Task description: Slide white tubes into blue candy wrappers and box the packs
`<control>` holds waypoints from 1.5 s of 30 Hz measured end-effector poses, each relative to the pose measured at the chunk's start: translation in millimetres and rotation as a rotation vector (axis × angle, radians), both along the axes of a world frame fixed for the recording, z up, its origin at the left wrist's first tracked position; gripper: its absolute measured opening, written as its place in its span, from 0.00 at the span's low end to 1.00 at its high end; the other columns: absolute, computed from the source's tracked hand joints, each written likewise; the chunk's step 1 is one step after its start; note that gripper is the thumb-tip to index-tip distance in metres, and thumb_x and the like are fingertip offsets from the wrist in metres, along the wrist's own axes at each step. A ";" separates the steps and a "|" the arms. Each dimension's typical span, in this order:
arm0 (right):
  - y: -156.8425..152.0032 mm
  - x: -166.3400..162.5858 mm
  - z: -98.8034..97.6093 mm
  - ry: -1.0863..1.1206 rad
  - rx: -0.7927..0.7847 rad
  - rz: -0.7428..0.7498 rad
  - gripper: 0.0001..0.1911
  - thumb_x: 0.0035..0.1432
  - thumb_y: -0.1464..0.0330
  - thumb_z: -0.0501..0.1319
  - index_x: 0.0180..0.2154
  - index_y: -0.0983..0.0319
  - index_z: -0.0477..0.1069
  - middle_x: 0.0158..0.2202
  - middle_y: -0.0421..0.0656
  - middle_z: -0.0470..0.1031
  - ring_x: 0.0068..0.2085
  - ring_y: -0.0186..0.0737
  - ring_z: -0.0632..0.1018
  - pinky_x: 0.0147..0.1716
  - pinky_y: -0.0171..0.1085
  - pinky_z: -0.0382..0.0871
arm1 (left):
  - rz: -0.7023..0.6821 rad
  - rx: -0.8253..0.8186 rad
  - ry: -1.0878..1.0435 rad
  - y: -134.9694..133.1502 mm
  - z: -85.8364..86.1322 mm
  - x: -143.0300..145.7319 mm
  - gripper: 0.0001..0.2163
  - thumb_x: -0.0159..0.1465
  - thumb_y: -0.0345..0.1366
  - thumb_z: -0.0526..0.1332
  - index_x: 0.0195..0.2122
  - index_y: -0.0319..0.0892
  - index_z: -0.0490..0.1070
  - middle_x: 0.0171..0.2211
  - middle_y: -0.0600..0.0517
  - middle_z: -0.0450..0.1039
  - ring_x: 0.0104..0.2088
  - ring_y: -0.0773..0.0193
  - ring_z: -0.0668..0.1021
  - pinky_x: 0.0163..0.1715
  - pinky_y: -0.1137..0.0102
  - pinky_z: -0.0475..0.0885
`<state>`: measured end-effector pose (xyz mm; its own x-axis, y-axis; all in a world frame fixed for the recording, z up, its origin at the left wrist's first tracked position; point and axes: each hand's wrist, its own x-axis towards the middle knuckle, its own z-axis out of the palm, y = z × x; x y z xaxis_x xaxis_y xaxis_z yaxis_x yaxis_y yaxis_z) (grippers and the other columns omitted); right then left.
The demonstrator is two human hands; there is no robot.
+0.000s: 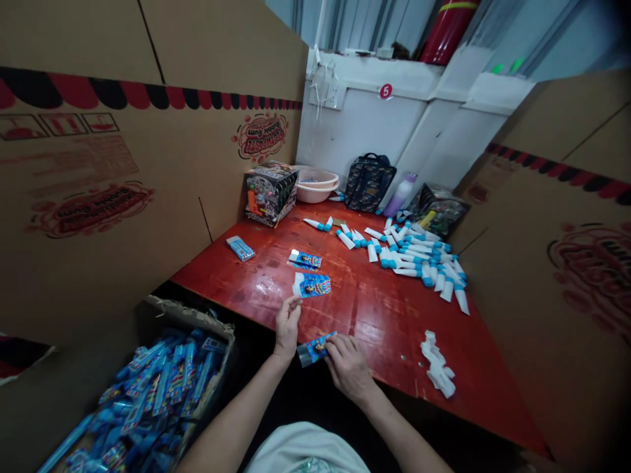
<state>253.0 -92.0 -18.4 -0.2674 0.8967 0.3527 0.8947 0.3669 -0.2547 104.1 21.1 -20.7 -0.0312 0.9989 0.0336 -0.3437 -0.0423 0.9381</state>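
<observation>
At table edge (404,384), tube (315,348) between hands (287,325) (348,366)

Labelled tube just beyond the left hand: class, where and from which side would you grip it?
Probably pinch the labelled tube across its middle, from above on the near side: it lies flat on the red table, apart from others.

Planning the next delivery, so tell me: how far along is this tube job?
Done: a carton beside the table is heaped with what look like colourful tubes. In hand: the right hand holds a printed tube at the table edge, the left hand near a loose label. Left: a pile of plain white tubes with blue caps, seemingly unlabelled, so much remains.
</observation>
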 end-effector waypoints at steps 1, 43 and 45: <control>0.0 0.2 -0.3 0.078 -0.007 -0.003 0.13 0.62 0.72 0.51 0.43 0.61 0.72 0.44 0.49 0.74 0.47 0.48 0.70 0.49 0.47 0.58 | -0.012 -0.016 -0.017 0.1 1.0 -1.9 0.11 0.58 0.38 0.60 0.41 0.42 0.72 0.40 0.48 0.74 0.43 0.59 0.75 0.47 0.65 0.67; 296.2 103.1 43.0 0.019 -0.162 -0.365 0.10 0.61 0.68 0.55 0.41 0.65 0.71 0.44 0.51 0.71 0.45 0.45 0.71 0.41 0.39 0.61 | -0.101 -0.406 -0.275 132.2 34.3 69.1 0.14 0.48 0.44 0.68 0.23 0.40 0.68 0.17 0.56 0.68 0.17 0.68 0.69 0.18 0.71 0.62; 328.1 117.5 44.1 -0.145 -0.124 -0.456 0.12 0.61 0.72 0.53 0.47 0.66 0.68 0.50 0.56 0.67 0.49 0.50 0.68 0.45 0.43 0.59 | -0.066 -0.436 -0.320 137.8 34.3 63.3 0.14 0.47 0.44 0.68 0.24 0.40 0.67 0.18 0.56 0.69 0.18 0.67 0.69 0.17 0.71 0.62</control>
<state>370.5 236.1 25.6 0.1238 0.9666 0.2244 0.9866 -0.0956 -0.1324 167.4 159.0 13.6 0.0915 0.9183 -0.3851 -0.6039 0.3586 0.7118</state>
